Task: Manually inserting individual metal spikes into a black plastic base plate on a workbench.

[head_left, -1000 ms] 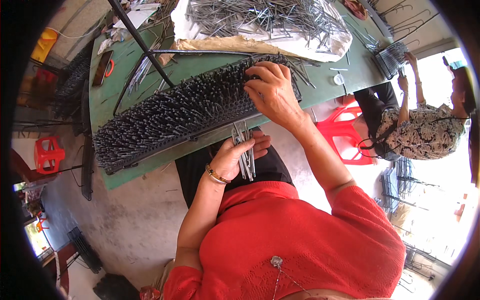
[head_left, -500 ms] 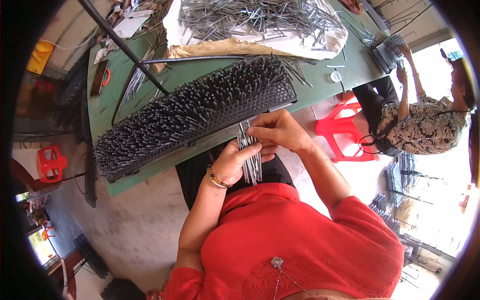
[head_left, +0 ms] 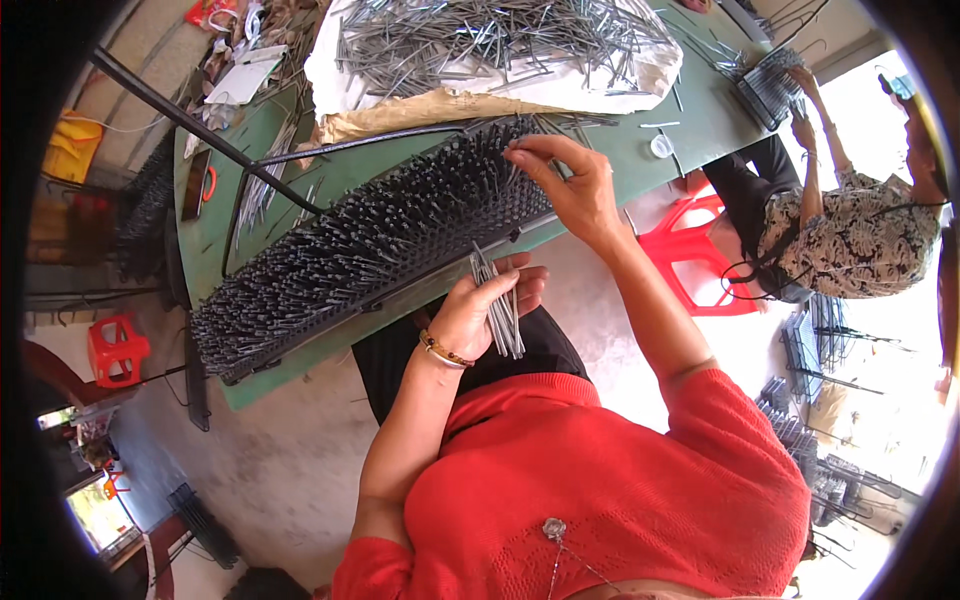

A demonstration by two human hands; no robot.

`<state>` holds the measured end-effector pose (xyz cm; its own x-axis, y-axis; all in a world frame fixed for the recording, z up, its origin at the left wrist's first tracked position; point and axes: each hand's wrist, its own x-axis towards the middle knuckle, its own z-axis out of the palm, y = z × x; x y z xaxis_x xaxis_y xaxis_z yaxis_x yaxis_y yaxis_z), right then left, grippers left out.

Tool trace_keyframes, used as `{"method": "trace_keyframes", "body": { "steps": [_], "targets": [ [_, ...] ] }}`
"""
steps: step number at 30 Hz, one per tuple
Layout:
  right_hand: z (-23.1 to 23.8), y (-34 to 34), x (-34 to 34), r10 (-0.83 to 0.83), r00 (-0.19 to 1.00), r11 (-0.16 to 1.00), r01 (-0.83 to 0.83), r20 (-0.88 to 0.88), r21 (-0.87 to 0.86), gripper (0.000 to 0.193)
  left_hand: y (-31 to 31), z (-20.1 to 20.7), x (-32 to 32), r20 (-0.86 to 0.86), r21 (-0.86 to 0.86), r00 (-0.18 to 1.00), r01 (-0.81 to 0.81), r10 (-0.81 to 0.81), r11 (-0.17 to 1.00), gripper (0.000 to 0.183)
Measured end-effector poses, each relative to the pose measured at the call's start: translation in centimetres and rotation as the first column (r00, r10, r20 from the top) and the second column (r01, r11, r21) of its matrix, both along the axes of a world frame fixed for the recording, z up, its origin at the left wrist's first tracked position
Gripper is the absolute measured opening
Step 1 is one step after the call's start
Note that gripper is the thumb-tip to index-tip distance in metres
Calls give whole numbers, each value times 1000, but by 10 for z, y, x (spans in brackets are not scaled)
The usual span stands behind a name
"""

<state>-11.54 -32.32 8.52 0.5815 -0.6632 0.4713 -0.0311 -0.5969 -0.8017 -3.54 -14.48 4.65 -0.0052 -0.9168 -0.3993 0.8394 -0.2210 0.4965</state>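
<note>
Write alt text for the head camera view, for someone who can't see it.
The person's right hand pinches at the top end of a long black spiked brush strip lying on a green table, while the left hand holds a bundle of metal pins. More pins are piled on white cloth behind.

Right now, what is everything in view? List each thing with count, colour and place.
Spiked rack: one, black, on the table's near edge.
Table: one, green.
Loose metal pins: a heap, grey, on white sheet at far side.
Pin bundle: one, grey, in the left hand.
Stools: two, red, one at the right, one far left.
Co-worker: one, patterned top, seated right.
Left hand: holds the bundle.
Right hand: fingertips at the rack's right end.
</note>
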Motion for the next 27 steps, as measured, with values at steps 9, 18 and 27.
{"method": "trace_keyframes", "body": {
  "steps": [9,18,27],
  "targets": [
    [-7,3,6,-5,1000,997,4,12,73,16,21,-26,-4,-38,72,999,-18,21,997,24],
    [-9,4,9,-17,1000,998,17,-3,-62,14,24,-6,9,-119,43,992,-43,48,998,17],
    [-10,5,9,-11,999,1000,10,-50,-18,16,27,-9,8,-170,68,985,53,-41,996,31]
  ]
}}
